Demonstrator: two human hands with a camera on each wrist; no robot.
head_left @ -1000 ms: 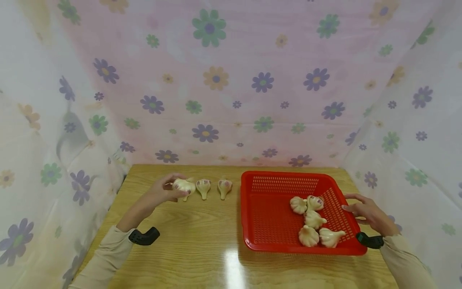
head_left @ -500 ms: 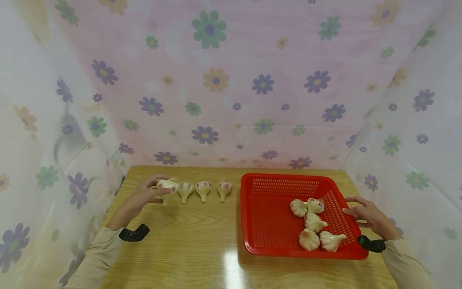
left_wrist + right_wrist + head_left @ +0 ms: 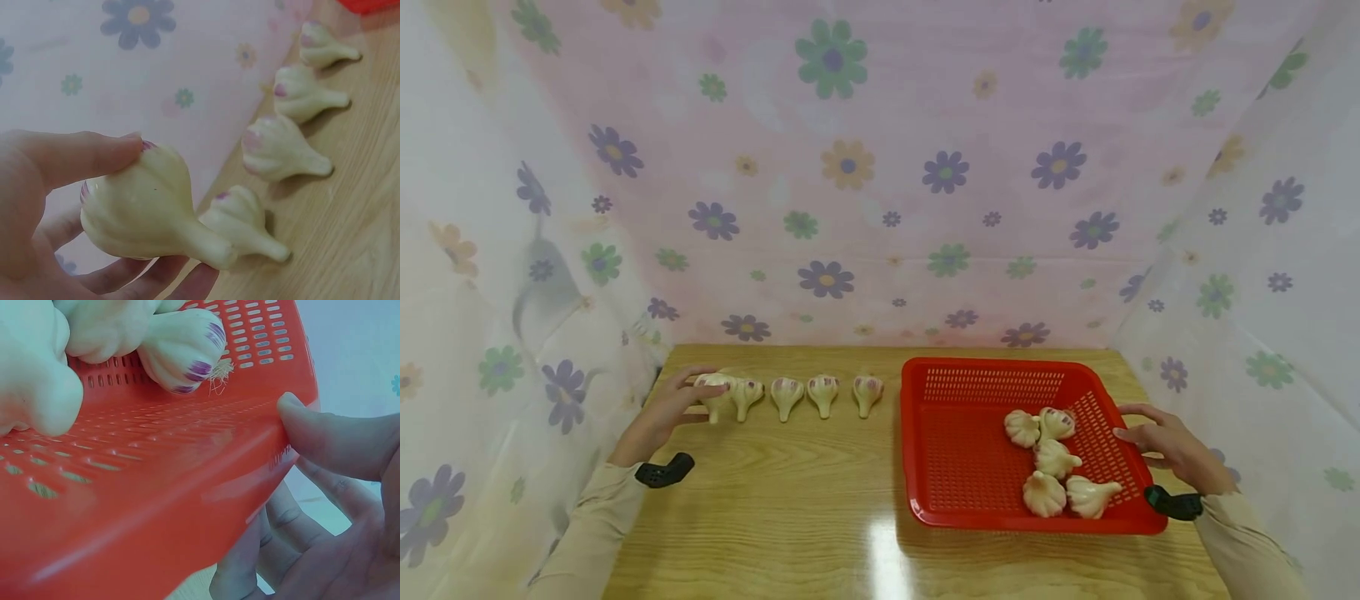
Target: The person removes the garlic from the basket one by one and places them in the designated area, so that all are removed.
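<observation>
My left hand grips a garlic bulb between thumb and fingers at the left end of a row. Beside it on the table lie several more garlic bulbs, stems toward me; the nearest one is partly hidden behind the held bulb in the left wrist view. At the right, my right hand holds the side rim of a red plastic basket, thumb on top and fingers underneath. Several garlic bulbs sit in the basket's right half, one showing purple streaks and roots.
A wooden table carries everything. Flower-printed sheets hang behind it and along both sides. The basket takes up the table's right part, a short gap from the row's right end. Each wrist wears a black device.
My left hand has moved left along the row, leaving two bulbs behind on the table, and now grips another at the end. The right hand stays at the basket rim.
</observation>
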